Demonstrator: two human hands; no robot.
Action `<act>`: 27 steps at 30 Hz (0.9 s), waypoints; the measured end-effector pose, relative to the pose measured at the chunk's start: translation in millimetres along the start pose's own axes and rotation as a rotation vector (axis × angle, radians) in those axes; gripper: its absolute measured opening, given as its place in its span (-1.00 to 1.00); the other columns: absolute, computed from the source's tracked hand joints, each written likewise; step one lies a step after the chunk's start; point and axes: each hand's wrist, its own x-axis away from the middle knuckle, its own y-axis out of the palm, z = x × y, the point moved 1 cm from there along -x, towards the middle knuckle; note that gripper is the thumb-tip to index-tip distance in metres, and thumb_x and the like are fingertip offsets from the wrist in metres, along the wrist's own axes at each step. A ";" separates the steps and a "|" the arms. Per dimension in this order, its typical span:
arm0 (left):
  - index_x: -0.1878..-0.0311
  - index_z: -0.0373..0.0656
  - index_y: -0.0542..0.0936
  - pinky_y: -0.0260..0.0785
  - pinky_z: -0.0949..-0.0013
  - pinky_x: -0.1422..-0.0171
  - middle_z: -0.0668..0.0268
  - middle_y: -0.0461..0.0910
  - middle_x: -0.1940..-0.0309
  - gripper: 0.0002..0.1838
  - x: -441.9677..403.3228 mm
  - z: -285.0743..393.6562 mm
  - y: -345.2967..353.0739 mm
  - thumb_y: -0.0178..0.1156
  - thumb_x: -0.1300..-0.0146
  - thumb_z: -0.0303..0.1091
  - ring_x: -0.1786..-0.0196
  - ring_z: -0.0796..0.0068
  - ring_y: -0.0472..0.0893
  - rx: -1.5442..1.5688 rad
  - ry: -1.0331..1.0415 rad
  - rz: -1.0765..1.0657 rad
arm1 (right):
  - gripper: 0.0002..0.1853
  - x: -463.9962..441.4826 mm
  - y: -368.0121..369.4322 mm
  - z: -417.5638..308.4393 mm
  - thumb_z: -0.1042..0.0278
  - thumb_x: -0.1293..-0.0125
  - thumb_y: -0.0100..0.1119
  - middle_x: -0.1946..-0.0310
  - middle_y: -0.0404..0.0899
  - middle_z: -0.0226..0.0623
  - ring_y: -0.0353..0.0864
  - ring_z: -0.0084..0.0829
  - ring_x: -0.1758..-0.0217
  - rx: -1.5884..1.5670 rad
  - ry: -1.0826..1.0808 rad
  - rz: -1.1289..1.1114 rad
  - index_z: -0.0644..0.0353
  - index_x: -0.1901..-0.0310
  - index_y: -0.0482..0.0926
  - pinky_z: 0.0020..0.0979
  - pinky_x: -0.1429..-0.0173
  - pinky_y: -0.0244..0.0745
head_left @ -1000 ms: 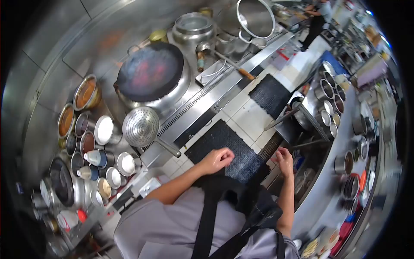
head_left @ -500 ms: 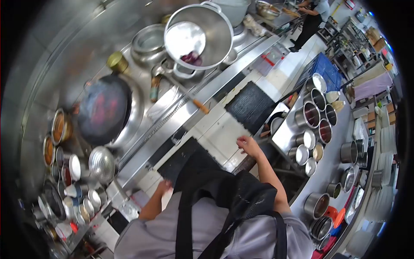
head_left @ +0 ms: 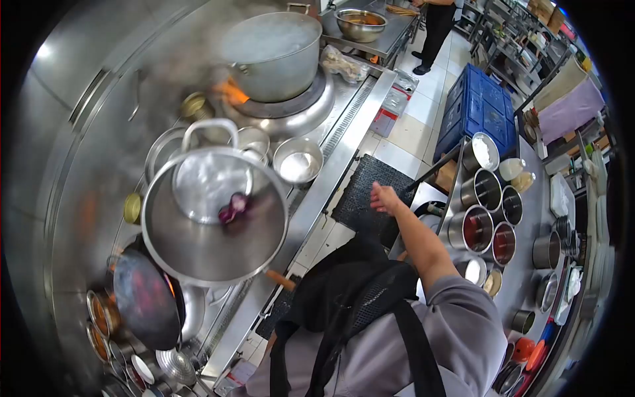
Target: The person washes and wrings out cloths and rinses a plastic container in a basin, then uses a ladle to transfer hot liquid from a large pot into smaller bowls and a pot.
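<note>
My right hand (head_left: pixel 384 198) hangs in the air over the aisle, above a black floor mat (head_left: pixel 372 193). Its fingers are loosely bent and slightly apart, with nothing in them. To its right is the side counter with steel pots. My left hand is out of sight, covered by my body and apron or beyond the view. On the stove to my left stands a wide steel pot (head_left: pixel 198 255) with purple onion pieces (head_left: pixel 232 208) in it. Beside it a dark wok (head_left: pixel 147 298) gives off smoke or steam. A wooden handle (head_left: pixel 280 280) sticks out below the pot.
A big steaming pot (head_left: pixel 274 69) stands over an orange flame (head_left: pixel 231 90). A small steel pan (head_left: pixel 298 161) is near the stove edge. On the right counter are several pots, one with red contents (head_left: pixel 472 229). Blue crates (head_left: pixel 486 109) and another person (head_left: pixel 436 33) are farther ahead.
My view has moved forward along the aisle, so the onion pot and wok now lie lower and nearer. The big steaming pot has come into full view. My left hand has gone from sight.
</note>
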 end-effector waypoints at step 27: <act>-0.09 0.05 0.52 0.47 0.08 0.08 0.29 0.67 0.26 -0.68 95.3 238.1 324.4 0.10 -0.38 -0.03 0.25 0.35 0.70 0.537 -0.741 0.372 | -0.46 -558.0 -177.4 -105.4 -0.08 -0.43 0.05 -0.19 0.51 -0.23 0.49 -0.17 -0.22 -0.324 -0.100 -0.144 -0.03 -0.33 0.35 0.00 -0.17 0.48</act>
